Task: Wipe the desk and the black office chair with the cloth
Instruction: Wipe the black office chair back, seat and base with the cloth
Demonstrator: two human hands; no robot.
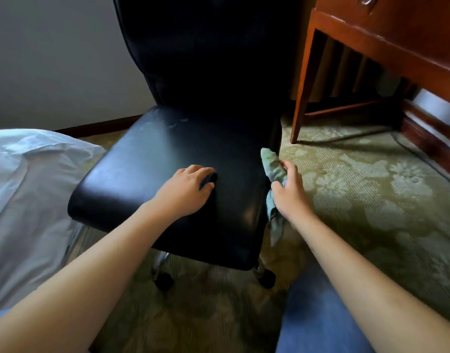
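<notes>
The black office chair (167,154) fills the middle of the view, its seat facing me and its tall back rising behind. My left hand (185,189) lies palm down on the seat, fingers spread, with nothing in it. My right hand (288,189) presses a pale green cloth (272,166) against the seat's right side edge; part of the cloth hangs down below the hand. The reddish wooden desk (397,47) stands at the upper right, with only its edge, a leg and a drawer front in view.
A bed with white sheets (28,200) sits close on the left of the chair. Green patterned carpet (371,187) covers the floor. The chair's castors (265,277) show under the seat. My knee in blue jeans (318,314) is at the bottom right.
</notes>
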